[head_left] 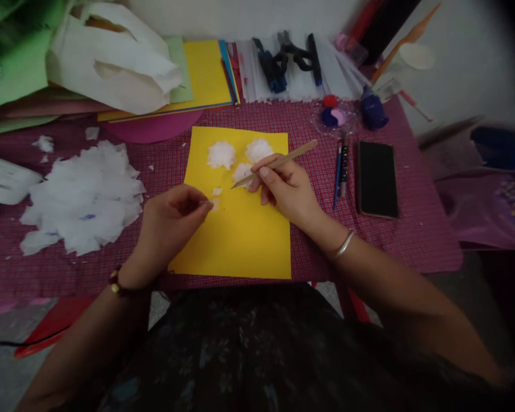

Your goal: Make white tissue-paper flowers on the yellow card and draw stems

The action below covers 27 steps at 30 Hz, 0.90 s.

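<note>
On the table lies a yellow sheet (244, 246) bearing three round white paper tufts, one of them (221, 154) at its upper left. My right hand (285, 186) grips a thin wooden stick (298, 151), its pointed end low over the sheet's middle. At the sheet's left side my left hand (171, 223) is closed in a pinch; what its fingertips hold is too small to name. Small white paper scraps (217, 191) lie on the sheet beside those fingertips.
A heap of white paper pieces (86, 194) lies left. A phone (377, 179), a blue brush (337, 174) and a dark pen lie right. Behind are coloured sheets (203, 68), black clips (274, 68), a blue bottle (373, 109) and paint blobs (335, 116).
</note>
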{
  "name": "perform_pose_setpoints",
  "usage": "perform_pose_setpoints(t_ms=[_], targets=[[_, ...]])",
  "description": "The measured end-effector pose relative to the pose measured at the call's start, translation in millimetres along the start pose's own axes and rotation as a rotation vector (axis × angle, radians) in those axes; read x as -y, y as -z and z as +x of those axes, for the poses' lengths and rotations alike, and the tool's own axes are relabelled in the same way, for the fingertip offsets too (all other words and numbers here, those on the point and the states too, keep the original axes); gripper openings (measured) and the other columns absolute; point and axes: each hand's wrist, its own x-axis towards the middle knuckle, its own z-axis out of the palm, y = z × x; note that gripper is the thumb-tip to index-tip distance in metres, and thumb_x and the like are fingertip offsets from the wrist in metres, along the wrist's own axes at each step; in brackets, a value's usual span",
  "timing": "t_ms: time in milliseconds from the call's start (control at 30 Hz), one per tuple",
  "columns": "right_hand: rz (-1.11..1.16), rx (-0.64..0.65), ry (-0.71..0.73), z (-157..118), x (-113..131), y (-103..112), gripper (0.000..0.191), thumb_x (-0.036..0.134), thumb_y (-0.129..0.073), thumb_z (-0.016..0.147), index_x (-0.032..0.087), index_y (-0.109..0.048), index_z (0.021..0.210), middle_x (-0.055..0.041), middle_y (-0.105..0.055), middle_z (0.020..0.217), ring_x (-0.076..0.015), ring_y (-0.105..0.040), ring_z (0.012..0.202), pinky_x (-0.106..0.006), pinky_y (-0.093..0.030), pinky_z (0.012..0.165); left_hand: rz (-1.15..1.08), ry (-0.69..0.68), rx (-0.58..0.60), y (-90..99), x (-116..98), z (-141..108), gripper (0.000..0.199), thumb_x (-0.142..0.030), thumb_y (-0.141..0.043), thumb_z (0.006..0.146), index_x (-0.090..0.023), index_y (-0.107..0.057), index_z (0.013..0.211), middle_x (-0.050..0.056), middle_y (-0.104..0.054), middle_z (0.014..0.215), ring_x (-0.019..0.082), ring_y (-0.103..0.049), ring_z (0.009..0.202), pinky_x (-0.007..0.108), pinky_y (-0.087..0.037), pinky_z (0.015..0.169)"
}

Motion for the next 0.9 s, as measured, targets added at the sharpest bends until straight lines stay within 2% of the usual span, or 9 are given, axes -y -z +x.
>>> perform_pose_setpoints(t_ms=[167,300,433,533,633,800,900], targets=[[0.018,0.027,-0.012,1.1,2.3,2.0,0.036,0.059,-0.069,0.103,0.024,-0.063,0.102,0.0026,-0.071,0.076,-0.0084,-0.057,0.051,-0.022,-0.046,0.046,0.142,-0.093,0.107,9.7,-8.0,28.2,0.022,-0.043,-0.067,0.084,-0.022,-0.071,0.079,0.007,-0.074,0.094,0.021,-0.067,0.084,0.032,-0.051,0.072],[0.028,0.023,-0.010,1.0,2.3,1.9,0.036,0.059,-0.069,0.103,0.023,-0.064,0.102,0.0024,-0.070,0.076,-0.0093,-0.060,0.055,-0.022,-0.045,0.046,0.212,-0.021,0.272,13.2,-14.5,52.4,0.025,-0.045,-0.066,0.081,-0.022,-0.073,0.080,0.006,-0.073,0.080,0.021,-0.063,0.074,0.031,-0.046,0.066],[0.007,-0.033,0.013,-0.3,5.3,2.0,0.034,0.058,-0.067,0.105,0.024,-0.063,0.103,0.0023,-0.069,0.077,-0.0104,-0.062,0.060,-0.022,-0.048,0.049,0.266,0.008,0.422,6.8,-20.9,75.4,0.026,-0.044,-0.064,0.079,-0.021,-0.077,0.081,0.005,-0.075,0.078,0.023,-0.066,0.075,0.031,-0.046,0.068],[-0.011,-0.079,0.023,-0.7,6.0,-0.4,0.038,0.062,-0.066,0.104,0.025,-0.062,0.102,0.0022,-0.068,0.076,-0.0115,-0.064,0.063,-0.022,-0.050,0.050,0.289,0.007,0.442,1.2,-22.5,89.3,0.027,-0.042,-0.065,0.076,-0.020,-0.078,0.080,0.005,-0.073,0.075,0.023,-0.065,0.074,0.031,-0.045,0.068],[-0.008,-0.061,0.036,0.2,2.4,-6.0,0.044,0.068,-0.067,0.101,0.025,-0.061,0.101,0.0028,-0.066,0.074,-0.0117,-0.062,0.062,-0.023,-0.049,0.050,0.248,0.033,0.453,-2.9,-20.6,96.3,0.027,-0.042,-0.066,0.075,-0.018,-0.077,0.080,0.005,-0.066,0.070,0.021,-0.064,0.070,0.031,-0.044,0.066],[-0.038,-0.016,0.002,2.9,-3.8,-15.6,0.045,0.071,-0.066,0.100,0.026,-0.061,0.102,0.0023,-0.065,0.075,-0.0122,-0.059,0.060,-0.025,-0.048,0.049,0.049,0.102,0.469,-6.6,-18.6,94.4,0.031,-0.040,-0.066,0.076,-0.018,-0.075,0.096,0.002,-0.059,0.068,0.016,-0.054,0.060,0.031,-0.043,0.063],[-0.072,-0.026,-0.041,4.4,-4.6,-17.6,0.045,0.071,-0.065,0.100,0.027,-0.061,0.101,0.0019,-0.065,0.075,-0.0136,-0.059,0.062,-0.026,-0.049,0.050,-0.021,0.110,0.491,-5.5,-18.4,92.6,0.028,-0.037,-0.066,0.074,-0.019,-0.073,0.093,0.001,-0.059,0.065,0.014,-0.052,0.058,0.029,-0.041,0.060]])
